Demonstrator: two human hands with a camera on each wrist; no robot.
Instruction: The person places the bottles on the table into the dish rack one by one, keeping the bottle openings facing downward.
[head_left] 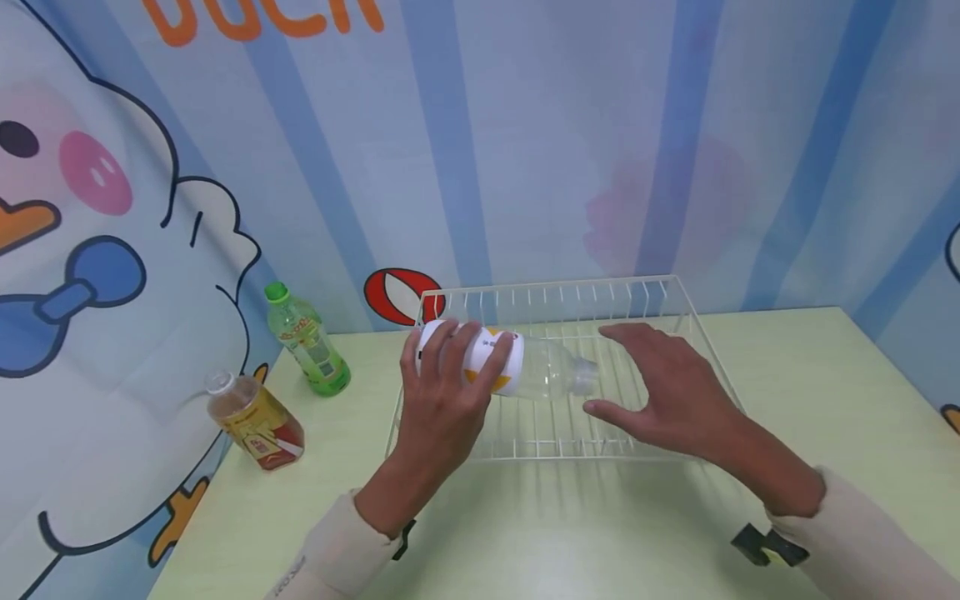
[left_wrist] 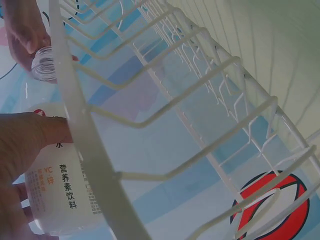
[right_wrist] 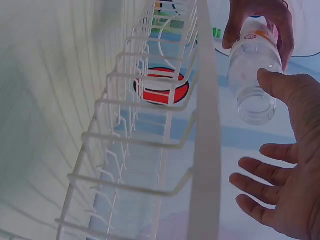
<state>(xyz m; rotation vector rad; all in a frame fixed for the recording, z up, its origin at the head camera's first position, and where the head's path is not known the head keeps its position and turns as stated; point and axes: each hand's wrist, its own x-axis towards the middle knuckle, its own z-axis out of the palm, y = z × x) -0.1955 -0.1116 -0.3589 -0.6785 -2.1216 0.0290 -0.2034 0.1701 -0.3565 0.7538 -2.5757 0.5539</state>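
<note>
Beige sleeves (head_left: pixel 330 546) enter at the bottom, over a pale table (head_left: pixel 555 533). Beyond them stands a white wire rack (right_wrist: pixel 206 150), its rim crossing in front of the clear bottle (head_left: pixel 537 368) in the left wrist view. Off to the left are a green bottle (head_left: pixel 311 343) and an amber bottle (head_left: pixel 258 423). The left hand (head_left: pixel 448 396) grasps the clear bottle sideways above the rack, neck pointing right; the right hand (head_left: pixel 678 392) holds nothing, thumb and fingers spread just beside that neck. On its white label (left_wrist: pixel 52 187), 营养素饮料 is legible; orange letters (head_left: pixel 303 27) on the backdrop (head_left: pixel 540 150) are cropped.
</note>
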